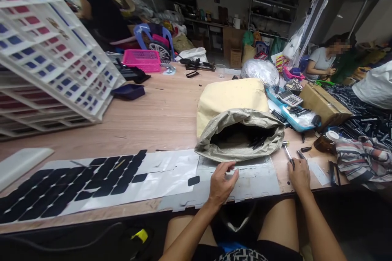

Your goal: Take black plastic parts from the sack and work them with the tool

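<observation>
My left hand (223, 182) hovers over the grey board (257, 183) at the table's front edge. It holds nothing, and its fingers are apart and slightly curled. To the right, my right hand (299, 174) is closed on a slim tool (288, 154) with a silver shaft and a yellowish end; its exact kind is unclear. Just ahead of my hands lies a sack (231, 100) with its grey mouth turned toward me. Several dark pieces show in its shadowed opening. A single black rounded piece (193, 180) lies left of my left hand.
Rows of black rounded pieces (55, 185) cover a white sheet at left. White plastic baskets (58, 49) tower behind them. A calculator (290, 98), a cardboard box (324, 104), a brown jar (326, 142) and striped cloth (361, 157) crowd the right. Two other people sit farther back.
</observation>
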Demonstrator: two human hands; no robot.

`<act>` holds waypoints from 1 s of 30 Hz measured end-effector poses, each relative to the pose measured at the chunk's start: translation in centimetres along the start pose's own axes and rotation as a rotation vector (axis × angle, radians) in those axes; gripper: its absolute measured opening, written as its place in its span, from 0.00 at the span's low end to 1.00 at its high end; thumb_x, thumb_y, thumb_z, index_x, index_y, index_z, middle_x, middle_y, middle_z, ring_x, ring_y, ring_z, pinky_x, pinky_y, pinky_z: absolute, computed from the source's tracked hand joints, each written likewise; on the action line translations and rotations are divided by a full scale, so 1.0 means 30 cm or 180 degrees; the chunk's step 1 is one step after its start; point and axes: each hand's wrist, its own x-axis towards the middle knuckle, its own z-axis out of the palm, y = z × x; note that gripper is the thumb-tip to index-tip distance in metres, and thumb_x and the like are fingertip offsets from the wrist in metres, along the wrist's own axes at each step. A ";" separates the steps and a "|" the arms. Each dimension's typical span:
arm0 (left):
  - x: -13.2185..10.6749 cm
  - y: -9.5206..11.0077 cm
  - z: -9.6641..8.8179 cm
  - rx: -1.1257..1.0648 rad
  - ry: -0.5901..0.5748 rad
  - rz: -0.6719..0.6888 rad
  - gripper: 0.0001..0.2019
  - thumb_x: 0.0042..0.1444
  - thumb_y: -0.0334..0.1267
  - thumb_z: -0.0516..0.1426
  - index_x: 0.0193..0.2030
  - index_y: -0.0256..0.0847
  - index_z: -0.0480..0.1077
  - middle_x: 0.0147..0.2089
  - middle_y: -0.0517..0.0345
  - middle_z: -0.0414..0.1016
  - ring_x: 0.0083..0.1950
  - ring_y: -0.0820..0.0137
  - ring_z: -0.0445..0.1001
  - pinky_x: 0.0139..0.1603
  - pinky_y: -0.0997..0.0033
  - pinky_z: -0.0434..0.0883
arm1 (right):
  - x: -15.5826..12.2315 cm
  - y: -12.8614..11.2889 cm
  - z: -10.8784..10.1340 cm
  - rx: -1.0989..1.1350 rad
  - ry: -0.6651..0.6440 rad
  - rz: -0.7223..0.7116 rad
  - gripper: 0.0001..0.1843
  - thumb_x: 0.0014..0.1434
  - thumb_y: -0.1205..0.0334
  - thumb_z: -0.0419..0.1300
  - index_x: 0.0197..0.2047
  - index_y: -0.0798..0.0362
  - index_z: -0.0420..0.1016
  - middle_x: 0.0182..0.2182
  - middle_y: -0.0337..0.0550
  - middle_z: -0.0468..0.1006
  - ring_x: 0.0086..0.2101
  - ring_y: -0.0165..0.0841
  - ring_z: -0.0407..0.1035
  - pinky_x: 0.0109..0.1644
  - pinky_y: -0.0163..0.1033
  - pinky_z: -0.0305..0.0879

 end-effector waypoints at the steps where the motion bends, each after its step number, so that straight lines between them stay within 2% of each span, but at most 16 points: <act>1: 0.035 0.020 0.019 -0.0079 0.0021 -0.0008 0.08 0.60 0.37 0.57 0.46 0.42 0.73 0.35 0.58 0.74 0.37 0.69 0.73 0.39 0.70 0.71 | 0.006 0.002 0.002 0.0042 -0.0034 -0.0048 0.20 0.64 0.54 0.52 0.52 0.54 0.76 0.48 0.55 0.70 0.47 0.45 0.67 0.52 0.48 0.64; 4: 0.166 0.065 0.110 -0.0141 -0.0157 -0.0029 0.06 0.60 0.36 0.57 0.41 0.41 0.74 0.34 0.59 0.73 0.35 0.71 0.72 0.39 0.72 0.70 | 0.018 0.013 0.005 0.0316 -0.0215 0.0075 0.22 0.64 0.54 0.52 0.55 0.55 0.74 0.48 0.55 0.69 0.48 0.44 0.68 0.53 0.47 0.65; 8: 0.322 0.075 0.268 0.0391 -0.0806 -0.0342 0.04 0.56 0.34 0.59 0.36 0.41 0.76 0.35 0.57 0.75 0.36 0.71 0.73 0.39 0.72 0.68 | 0.024 0.024 0.004 0.0509 -0.0338 0.0172 0.22 0.63 0.53 0.52 0.56 0.54 0.74 0.49 0.54 0.68 0.48 0.44 0.68 0.55 0.48 0.65; 11: 0.378 0.073 0.359 0.1012 -0.1321 -0.0668 0.06 0.55 0.35 0.59 0.38 0.42 0.78 0.40 0.53 0.78 0.41 0.66 0.76 0.41 0.69 0.68 | 0.022 0.024 0.008 0.0484 -0.0264 0.0136 0.22 0.63 0.55 0.52 0.55 0.54 0.74 0.48 0.54 0.68 0.48 0.44 0.69 0.54 0.47 0.65; 15: 0.392 0.075 0.406 0.1541 -0.1572 -0.1028 0.09 0.54 0.39 0.60 0.41 0.42 0.78 0.45 0.47 0.80 0.47 0.59 0.77 0.43 0.66 0.69 | 0.017 0.021 0.017 0.0466 -0.0169 0.0074 0.21 0.63 0.55 0.52 0.55 0.54 0.74 0.47 0.53 0.69 0.48 0.43 0.68 0.53 0.46 0.66; 19: 0.391 0.080 0.398 0.1679 -0.1629 -0.1164 0.08 0.53 0.37 0.59 0.38 0.41 0.78 0.44 0.46 0.80 0.46 0.57 0.78 0.42 0.65 0.69 | 0.012 0.015 0.016 0.0389 -0.0137 0.0050 0.20 0.64 0.56 0.51 0.54 0.54 0.73 0.47 0.53 0.69 0.48 0.43 0.68 0.53 0.46 0.65; 21: 0.386 0.088 0.378 0.1657 -0.1448 -0.1029 0.06 0.54 0.36 0.59 0.37 0.41 0.77 0.44 0.48 0.79 0.46 0.58 0.77 0.42 0.65 0.69 | 0.011 0.012 0.014 0.0380 -0.0159 0.0060 0.20 0.64 0.56 0.50 0.54 0.54 0.73 0.47 0.53 0.69 0.48 0.43 0.68 0.53 0.46 0.65; 25: 0.350 0.117 0.295 0.1252 -0.0651 -0.0160 0.03 0.56 0.37 0.60 0.37 0.42 0.72 0.41 0.53 0.75 0.46 0.63 0.73 0.46 0.67 0.68 | 0.012 0.012 0.013 0.0356 -0.0131 0.0041 0.19 0.64 0.56 0.51 0.54 0.54 0.73 0.48 0.53 0.69 0.47 0.42 0.68 0.53 0.46 0.66; 28: 0.283 0.124 0.203 0.0584 -0.0631 0.0450 0.02 0.58 0.35 0.60 0.37 0.43 0.70 0.37 0.57 0.74 0.42 0.66 0.71 0.46 0.68 0.68 | 0.011 0.012 0.013 0.0320 -0.0105 0.0032 0.20 0.64 0.56 0.51 0.54 0.54 0.73 0.47 0.53 0.69 0.47 0.43 0.69 0.53 0.46 0.66; 30: 0.222 0.108 0.139 0.0195 -0.0740 0.0592 0.02 0.59 0.35 0.60 0.38 0.43 0.70 0.36 0.58 0.75 0.40 0.67 0.71 0.44 0.68 0.68 | 0.009 0.010 0.010 0.0303 -0.0125 0.0040 0.20 0.64 0.57 0.51 0.55 0.54 0.73 0.47 0.53 0.69 0.48 0.43 0.69 0.53 0.46 0.66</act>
